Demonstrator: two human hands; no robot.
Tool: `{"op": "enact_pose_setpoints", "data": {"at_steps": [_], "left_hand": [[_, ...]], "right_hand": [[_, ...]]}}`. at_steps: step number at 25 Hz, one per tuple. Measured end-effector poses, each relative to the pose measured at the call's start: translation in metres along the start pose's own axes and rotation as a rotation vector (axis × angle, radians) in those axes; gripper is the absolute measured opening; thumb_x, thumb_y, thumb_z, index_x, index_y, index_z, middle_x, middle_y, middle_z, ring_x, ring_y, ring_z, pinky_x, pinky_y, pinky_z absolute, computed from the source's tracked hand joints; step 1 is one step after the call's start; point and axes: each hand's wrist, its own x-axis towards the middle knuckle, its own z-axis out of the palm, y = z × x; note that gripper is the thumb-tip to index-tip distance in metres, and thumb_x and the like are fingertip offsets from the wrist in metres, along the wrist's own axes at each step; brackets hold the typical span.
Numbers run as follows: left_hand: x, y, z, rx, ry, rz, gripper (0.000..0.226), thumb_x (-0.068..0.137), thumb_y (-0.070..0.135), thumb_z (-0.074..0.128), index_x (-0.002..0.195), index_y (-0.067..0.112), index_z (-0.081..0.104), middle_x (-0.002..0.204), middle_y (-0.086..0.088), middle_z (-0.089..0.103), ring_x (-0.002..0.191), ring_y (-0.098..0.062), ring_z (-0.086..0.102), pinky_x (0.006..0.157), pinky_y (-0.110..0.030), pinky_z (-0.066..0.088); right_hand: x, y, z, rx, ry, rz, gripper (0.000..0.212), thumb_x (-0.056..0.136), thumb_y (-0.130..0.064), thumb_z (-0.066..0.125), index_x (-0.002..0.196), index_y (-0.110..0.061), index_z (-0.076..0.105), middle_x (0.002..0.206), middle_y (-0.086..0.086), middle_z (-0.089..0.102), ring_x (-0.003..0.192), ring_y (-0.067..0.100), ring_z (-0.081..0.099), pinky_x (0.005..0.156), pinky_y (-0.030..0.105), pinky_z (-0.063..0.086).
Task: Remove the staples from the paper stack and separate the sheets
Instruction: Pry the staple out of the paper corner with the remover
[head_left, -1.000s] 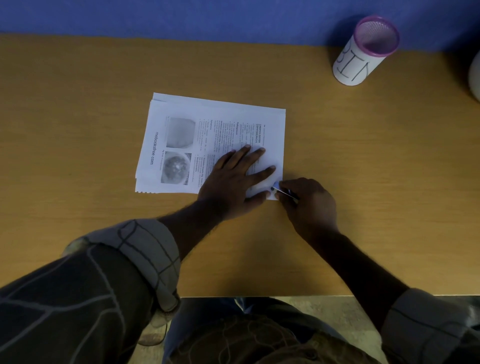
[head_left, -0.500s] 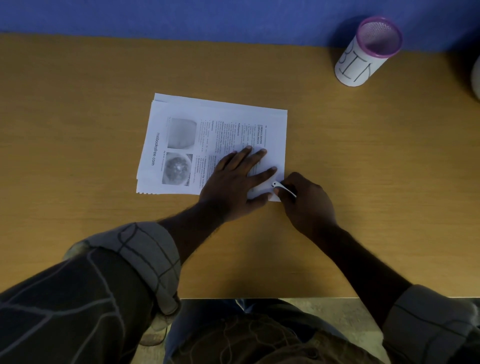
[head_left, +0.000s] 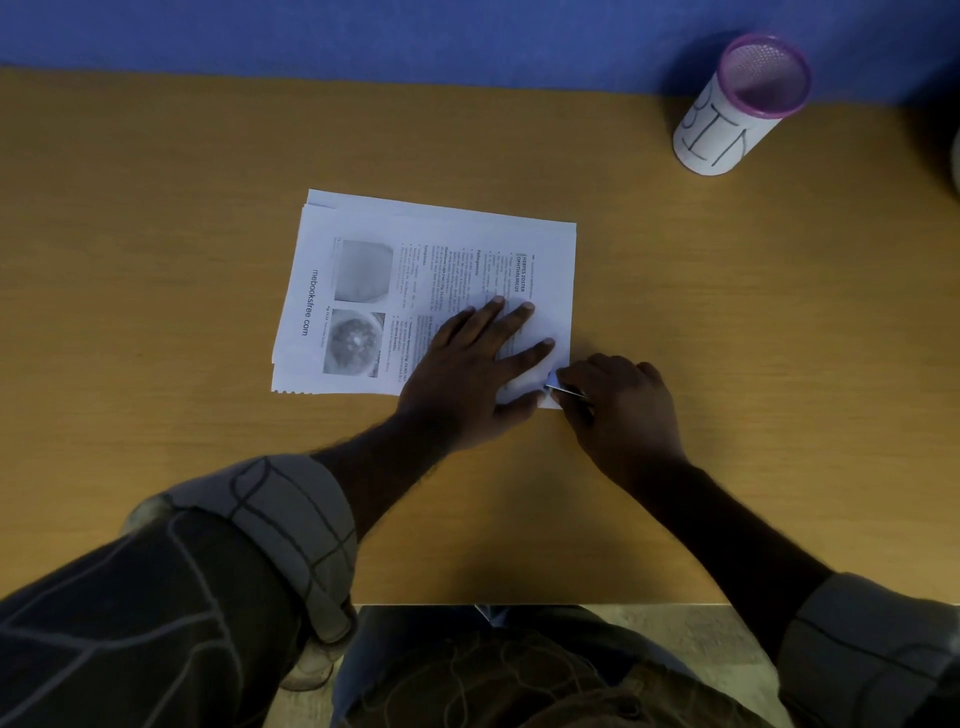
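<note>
While a white cup (head_left: 727, 124) lettered "BIN", with a purple mesh rim, stands at two o'clock on the counter (head_left: 156, 260), its contents cannot be made out. Paper stack (head_left: 431, 291): printed sheets, slightly fanned, flat at counter centre. Left hand (head_left: 467, 374): palm down, fingers spread, pressing the stack's near right portion. Right hand (head_left: 623, 410): grip clamped on a thin metal tool (head_left: 563, 389), its tip at the stack's five o'clock corner. Compared with half a second ago, the tool lies flatter and lower against that corner; stack and left hand are unmoved. Corner sits at nine o'clock from the right grip, touching the tool tip.
</note>
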Motion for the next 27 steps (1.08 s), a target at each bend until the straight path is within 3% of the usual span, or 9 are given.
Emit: {"op": "enact_pose_setpoints", "data": {"at_steps": [6, 11, 14, 18, 22, 27], "left_hand": [[0.001, 0.000, 0.001, 0.004, 0.013, 0.010, 0.062, 0.096, 0.063, 0.043, 0.151, 0.035, 0.041, 0.165, -0.004, 0.029, 0.153, -0.030, 0.023, 0.122, -0.049, 0.021], [0.001, -0.001, 0.001, 0.010, 0.014, 0.008, 0.062, 0.096, 0.063, 0.044, 0.151, 0.034, 0.041, 0.165, -0.004, 0.028, 0.153, -0.030, 0.022, 0.123, -0.050, 0.021], [0.001, -0.001, 0.001, 0.011, 0.012, 0.009, 0.062, 0.096, 0.062, 0.042, 0.151, 0.034, 0.041, 0.165, -0.004, 0.028, 0.153, -0.030, 0.021, 0.123, -0.049, 0.018], [0.001, 0.000, 0.001, 0.012, 0.025, 0.011, 0.061, 0.097, 0.061, 0.040, 0.151, 0.034, 0.041, 0.165, -0.005, 0.029, 0.153, -0.030, 0.023, 0.124, -0.050, 0.018], [0.002, -0.001, 0.003, 0.029, 0.023, 0.018, 0.061, 0.097, 0.061, 0.038, 0.151, 0.034, 0.041, 0.165, -0.006, 0.028, 0.154, -0.031, 0.020, 0.125, -0.051, 0.015], [0.002, -0.001, 0.003, 0.040, 0.010, 0.020, 0.061, 0.098, 0.061, 0.038, 0.152, 0.033, 0.039, 0.165, -0.006, 0.027, 0.154, -0.031, 0.019, 0.125, -0.052, 0.016]], "right_hand": [[-0.004, -0.002, 0.006, -0.016, 0.056, -0.003, 0.011, 0.089, -0.020, 0.068, 0.096, -0.013, 0.070, 0.082, 0.005, 0.068, 0.073, 0.026, 0.062, 0.065, 0.032, 0.042], [-0.003, -0.005, 0.007, -0.003, 0.042, -0.020, 0.032, 0.097, -0.033, 0.044, 0.099, -0.013, 0.069, 0.084, 0.006, 0.068, 0.074, 0.026, 0.062, 0.064, 0.035, 0.046], [-0.003, -0.004, 0.006, 0.013, 0.042, -0.013, 0.016, 0.092, -0.022, 0.060, 0.100, -0.013, 0.070, 0.083, 0.005, 0.069, 0.073, 0.025, 0.063, 0.065, 0.031, 0.043], [0.002, -0.002, 0.003, 0.133, 0.014, 0.060, 0.014, 0.092, -0.023, 0.063, 0.100, -0.016, 0.071, 0.082, 0.003, 0.069, 0.070, 0.022, 0.062, 0.062, 0.034, 0.049], [0.004, -0.006, -0.001, 0.324, -0.042, 0.268, 0.011, 0.093, -0.031, 0.063, 0.096, -0.020, 0.066, 0.082, -0.007, 0.064, 0.067, 0.008, 0.058, 0.056, 0.021, 0.041], [0.013, -0.001, -0.004, 0.414, -0.159, 0.412, 0.016, 0.089, -0.037, 0.067, 0.088, -0.023, 0.059, 0.075, -0.010, 0.060, 0.067, 0.005, 0.057, 0.056, 0.023, 0.043]]}}
